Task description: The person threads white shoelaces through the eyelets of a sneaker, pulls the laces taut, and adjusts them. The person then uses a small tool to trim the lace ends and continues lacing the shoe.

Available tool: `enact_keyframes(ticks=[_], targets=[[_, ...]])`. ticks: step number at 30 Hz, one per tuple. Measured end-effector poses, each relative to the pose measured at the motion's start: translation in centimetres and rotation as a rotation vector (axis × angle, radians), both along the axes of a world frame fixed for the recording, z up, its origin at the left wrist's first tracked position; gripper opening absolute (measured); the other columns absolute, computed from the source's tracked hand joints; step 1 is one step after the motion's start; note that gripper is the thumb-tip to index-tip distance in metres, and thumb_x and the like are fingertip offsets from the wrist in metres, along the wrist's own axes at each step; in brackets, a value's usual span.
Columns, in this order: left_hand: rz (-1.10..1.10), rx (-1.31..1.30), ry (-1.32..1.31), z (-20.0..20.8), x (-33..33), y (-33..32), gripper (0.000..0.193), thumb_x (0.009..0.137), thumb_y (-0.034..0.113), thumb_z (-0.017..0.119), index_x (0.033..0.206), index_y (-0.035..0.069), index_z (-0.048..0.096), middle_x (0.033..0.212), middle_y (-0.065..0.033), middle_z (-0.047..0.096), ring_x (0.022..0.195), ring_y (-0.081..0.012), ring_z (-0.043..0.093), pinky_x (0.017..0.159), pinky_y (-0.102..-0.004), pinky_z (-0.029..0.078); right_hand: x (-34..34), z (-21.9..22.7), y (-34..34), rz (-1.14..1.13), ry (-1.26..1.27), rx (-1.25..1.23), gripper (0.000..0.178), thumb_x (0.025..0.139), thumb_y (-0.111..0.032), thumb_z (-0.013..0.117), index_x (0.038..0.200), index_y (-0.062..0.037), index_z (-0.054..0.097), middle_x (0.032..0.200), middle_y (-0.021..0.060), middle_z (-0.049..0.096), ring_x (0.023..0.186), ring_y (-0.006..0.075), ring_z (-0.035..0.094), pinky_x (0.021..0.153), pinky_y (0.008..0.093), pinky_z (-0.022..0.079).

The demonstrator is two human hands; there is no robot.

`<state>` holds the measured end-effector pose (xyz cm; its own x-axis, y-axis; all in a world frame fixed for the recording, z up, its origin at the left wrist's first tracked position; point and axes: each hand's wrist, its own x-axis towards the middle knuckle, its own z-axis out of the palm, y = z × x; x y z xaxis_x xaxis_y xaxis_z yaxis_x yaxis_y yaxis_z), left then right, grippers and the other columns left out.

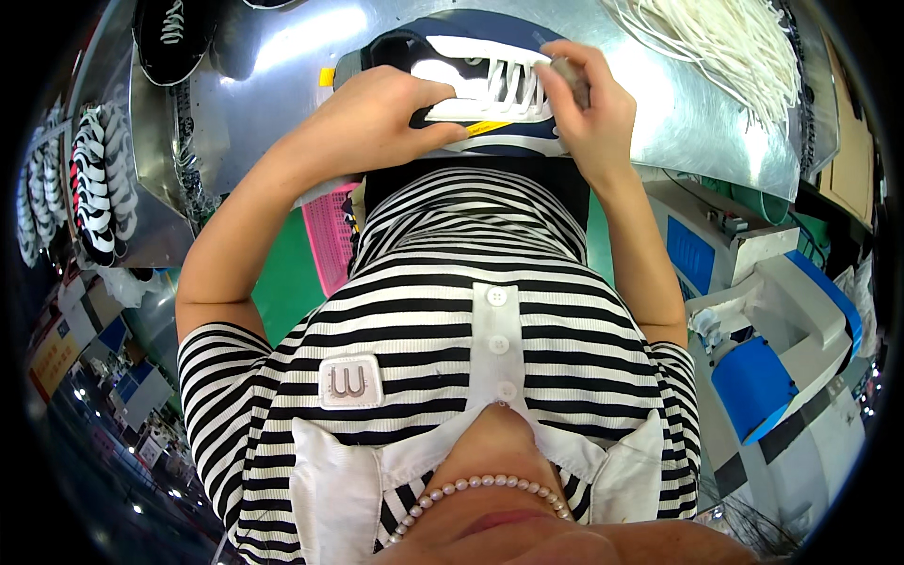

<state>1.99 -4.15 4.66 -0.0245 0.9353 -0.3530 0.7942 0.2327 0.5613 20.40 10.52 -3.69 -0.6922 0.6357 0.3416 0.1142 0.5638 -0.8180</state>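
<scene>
A dark sneaker [490,151] with white lace panels and a yellow strip lies sideways on the metal table, its black-lined opening to the left. White laces [513,87] run across its front part. My left hand [381,108] closes over the near edge of the shoe by the opening, thumb and forefinger apart along its side. At the toe end, my right hand [603,104] is closed around a small greyish-brown piece [571,80], whose kind I cannot make out. The right fingertips touch the shoe near the last lace row.
A pile of loose white laces [720,52] lies at the far right of the metal table [282,56]. One black shoe [172,38] stands far left. Laced shoes [99,179] hang at the left. Below the table are a pink basket [325,240] and, right, a blue-and-white machine [753,386].
</scene>
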Motion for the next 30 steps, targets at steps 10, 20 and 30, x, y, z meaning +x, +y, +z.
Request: enact_keyframes(ticks=[10, 20, 30], targets=[[0.445, 0.642, 0.096, -4.0, 2.0, 0.3, 0.018, 0.092, 0.012, 0.066, 0.104, -0.001, 0.07, 0.077, -0.0088, 0.067, 0.064, -0.0099, 0.059, 0.058, -0.0246, 0.045, -0.2, 1.6, -0.2, 0.374, -0.042, 0.258, 0.017, 0.082, -0.015, 0.071, 0.098, -0.0149, 0.067, 0.078, 0.001, 0.066, 0.064, 0.021, 0.064, 0.054, 0.0308, 0.048], [0.516, 0.465, 0.072, -3.9, 1.7, 0.5, 0.023, 0.09, 0.024, 0.067, 0.097, 0.003, 0.073, 0.061, -0.0061, 0.061, 0.049, -0.0126, 0.051, 0.048, -0.029, 0.036, -0.7, 1.8, -0.4, 0.39, -0.074, 0.179, 0.012, 0.081, -0.013, 0.072, 0.09, -0.013, 0.065, 0.073, 0.003, 0.066, 0.058, 0.0213, 0.063, 0.052, 0.0306, 0.046], [0.926, 0.761, -0.169, -6.8, 3.5, -8.9, 0.061, 0.087, 0.003, 0.068, 0.141, 0.001, 0.039, 0.143, -0.0192, 0.042, 0.128, -0.031, 0.048, 0.105, -0.0387, 0.043, -0.3, 0.7, -0.4, 0.181, -0.048, -0.159, 0.01, 0.086, -0.008, 0.07, 0.094, -0.0042, 0.065, 0.072, 0.005, 0.063, 0.057, 0.0092, 0.055, 0.054, 0.0234, 0.044]])
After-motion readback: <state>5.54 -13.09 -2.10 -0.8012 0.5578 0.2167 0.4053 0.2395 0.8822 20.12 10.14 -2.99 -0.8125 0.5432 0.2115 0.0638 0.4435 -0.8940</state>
